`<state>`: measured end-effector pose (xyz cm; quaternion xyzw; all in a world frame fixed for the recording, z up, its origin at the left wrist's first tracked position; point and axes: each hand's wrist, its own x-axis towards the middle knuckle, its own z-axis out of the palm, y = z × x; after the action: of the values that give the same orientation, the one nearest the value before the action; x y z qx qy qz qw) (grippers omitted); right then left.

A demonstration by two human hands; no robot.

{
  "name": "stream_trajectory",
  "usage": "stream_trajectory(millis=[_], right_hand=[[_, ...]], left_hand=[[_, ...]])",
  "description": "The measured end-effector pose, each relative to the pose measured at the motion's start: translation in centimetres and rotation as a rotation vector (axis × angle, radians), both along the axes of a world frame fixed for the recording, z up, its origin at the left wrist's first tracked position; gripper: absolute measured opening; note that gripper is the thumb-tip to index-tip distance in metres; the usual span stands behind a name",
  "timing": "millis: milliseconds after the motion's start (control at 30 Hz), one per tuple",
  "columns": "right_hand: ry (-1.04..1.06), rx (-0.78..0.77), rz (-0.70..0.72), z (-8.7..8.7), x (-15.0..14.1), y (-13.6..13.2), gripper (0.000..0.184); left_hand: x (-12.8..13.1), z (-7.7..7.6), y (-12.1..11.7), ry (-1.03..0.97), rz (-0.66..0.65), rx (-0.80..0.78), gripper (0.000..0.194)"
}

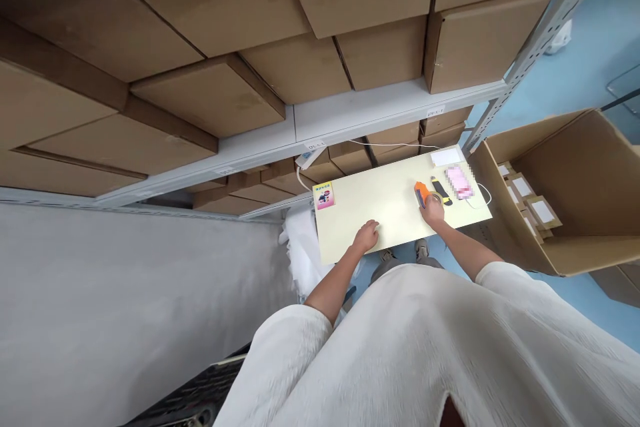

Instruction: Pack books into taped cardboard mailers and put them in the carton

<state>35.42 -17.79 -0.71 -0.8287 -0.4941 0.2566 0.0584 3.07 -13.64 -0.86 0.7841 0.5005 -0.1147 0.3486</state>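
Note:
My right hand (432, 211) is closed around an orange tape dispenser (421, 191) with a roll of tape on it, over the right part of a pale yellow tabletop (385, 200). Just beyond it lies a yellow-and-black utility knife (442, 191). My left hand (367, 235) rests near the table's front edge with its fingers loosely stretched out and nothing visible in them. A small picture card (324, 195), yellow and pink, lies in the far left corner. At the right end are a pink blurred phone-like object (459, 183) and a stack of white labels (447, 156).
Shelves (365, 107) full of brown cardboard boxes (250, 93) rise behind the table. A large open carton (575, 173) with several small labelled packets (543, 210) stands at the right. White plastic wrapping (305, 247) hangs at the left, and a power strip (309, 159) with cables sits behind.

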Motion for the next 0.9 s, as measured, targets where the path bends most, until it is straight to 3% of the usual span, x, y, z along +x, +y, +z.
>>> stream_trajectory(millis=[167, 400, 600, 900], right_hand=[[-0.112, 0.077, 0.138, 2.1, 0.5, 0.5, 0.032], [-0.119, 0.226, 0.386, 5.0, -0.8, 4.4, 0.023], [-0.037, 0.256, 0.609, 4.9, -5.0, 6.6, 0.026], [0.055, 0.239, 0.915, 4.5, -13.7, 6.9, 0.029]], left_hand=[[0.8, 0.8, 1.1, -0.043, 0.027, 0.059, 0.057], [0.5, 2.4, 0.9, -0.114, 0.218, 0.171, 0.052], [-2.1, 2.2, -3.7, -0.142, 0.471, 0.215, 0.052], [-7.9, 1.1, -11.1, -0.113, 0.767, 0.215, 0.053]])
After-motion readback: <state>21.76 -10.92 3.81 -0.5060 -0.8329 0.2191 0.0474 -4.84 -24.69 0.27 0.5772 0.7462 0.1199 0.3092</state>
